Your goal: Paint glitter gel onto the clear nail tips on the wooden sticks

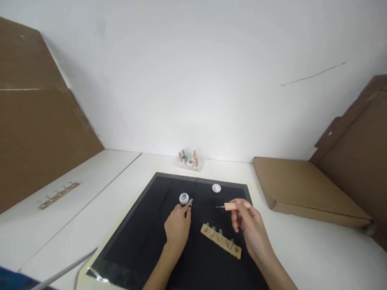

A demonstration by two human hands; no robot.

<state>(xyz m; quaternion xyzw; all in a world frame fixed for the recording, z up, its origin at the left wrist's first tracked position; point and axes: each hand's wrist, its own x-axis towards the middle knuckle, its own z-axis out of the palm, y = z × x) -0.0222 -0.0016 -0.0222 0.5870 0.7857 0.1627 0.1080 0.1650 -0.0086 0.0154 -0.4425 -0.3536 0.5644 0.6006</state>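
Over the black mat, my left hand (179, 223) pinches a small clear nail tip (190, 202) on a short holder. Just beyond its fingers sits a small round white jar (184, 198) with something silvery in it. My right hand (244, 215) holds a pink-handled brush (231, 206) level, its thin dark tip pointing left toward the left hand, with a gap between them. Between the hands and nearer to me, a wooden strip (222, 241) carries several upright clear nail tips. A white round lid (216, 188) lies farther back on the mat.
A clear tray (190, 164) with pink-capped bottles stands behind the black mat (142, 229). Another wooden strip (59, 196) with nail tips lies at the left. A flat cardboard box (308, 189) is at the right, and a grey rod (68, 269) at the lower left.
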